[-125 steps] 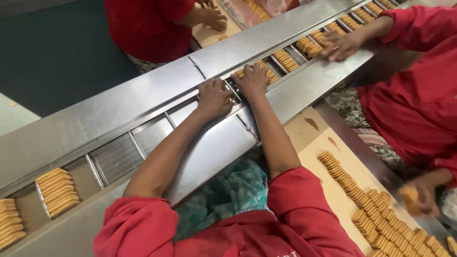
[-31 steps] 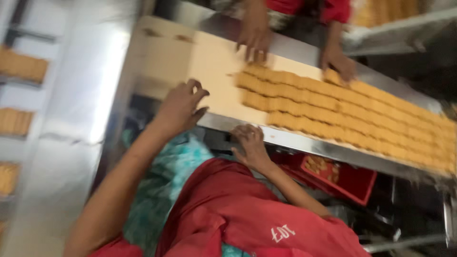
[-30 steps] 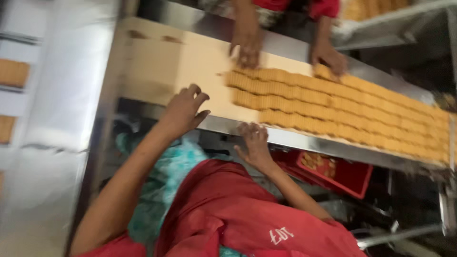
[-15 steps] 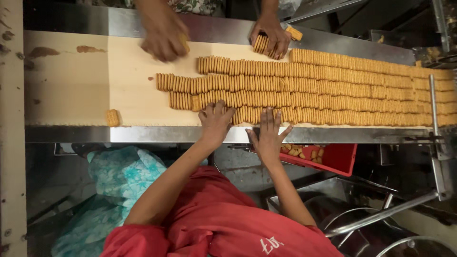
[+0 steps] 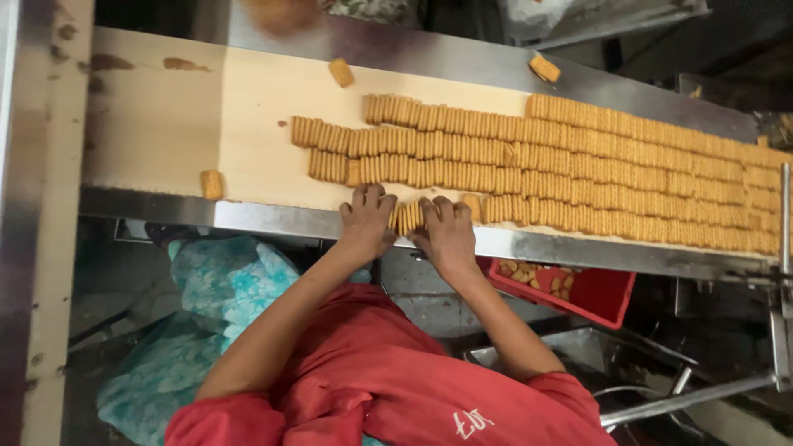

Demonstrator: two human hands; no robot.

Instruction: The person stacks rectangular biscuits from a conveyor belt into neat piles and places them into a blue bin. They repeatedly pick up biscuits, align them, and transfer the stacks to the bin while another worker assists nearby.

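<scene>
Long rows of tan biscuits point(image 5: 578, 157) stand on edge on a cream conveyor belt point(image 5: 165, 124). At the belt's near edge, a short stack of biscuits point(image 5: 406, 216) is squeezed between my left hand point(image 5: 368, 219) and my right hand point(image 5: 446, 231). The left hand presses on its left end and the right hand on its right end. Both hands rest over the steel rim point(image 5: 273, 221). My red sleeves fill the bottom of the view.
Single loose biscuits lie at the belt's left point(image 5: 212, 183) and along the far side point(image 5: 341, 72), point(image 5: 543, 68). A red crate point(image 5: 607, 297) with broken pieces sits under the belt on the right. Teal cloth point(image 5: 223, 289) lies lower left. A blurred hand of another person point(image 5: 281, 12) is at the top.
My hands have drawn closer together and now clamp a short stack at the near edge. The other person's hands have left the far rows.
</scene>
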